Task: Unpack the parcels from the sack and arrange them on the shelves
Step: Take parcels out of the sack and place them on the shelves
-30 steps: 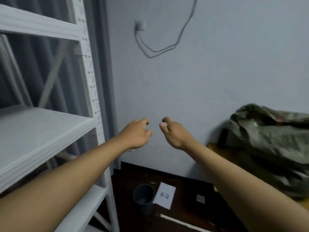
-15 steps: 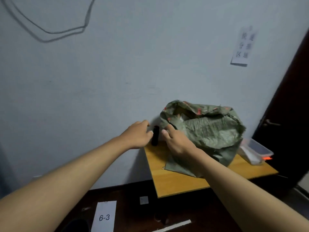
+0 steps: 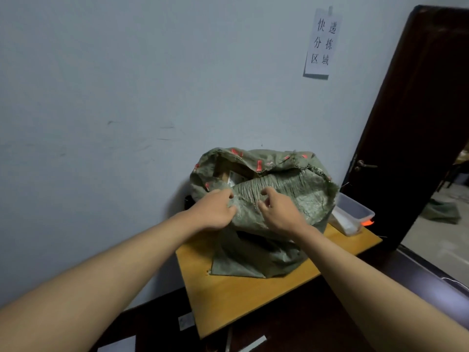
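Standing at the wooden table [image 3: 243, 298], the person reaches both arms out to the green woven sack [image 3: 266, 199] that sits on it against the wall, and everything else is easiest placed from that sack. The left hand [image 3: 215, 209] has its fingers curled into the front fold of the sack's mouth, gripping the cloth, while the right hand [image 3: 280, 212] lies on the fabric just beside it with bent, spread fingers that touch the weave but pinch nothing I can make out. Both sit at the near lip, probably to drag the slumped fabric down and widen the opening. Inside the mouth, toward the sack's far left, a brown parcel [image 3: 232, 171] with a pale label shows, none lifted out yet. To the right of the sack, close against it, stands a clear plastic bin [image 3: 355, 212]; beyond that is a dark door [image 3: 416, 128], and a paper notice [image 3: 321, 41] hangs on the wall above. The sagging front fold half covers the opening and looks like the main obstacle; no shelves are in sight.
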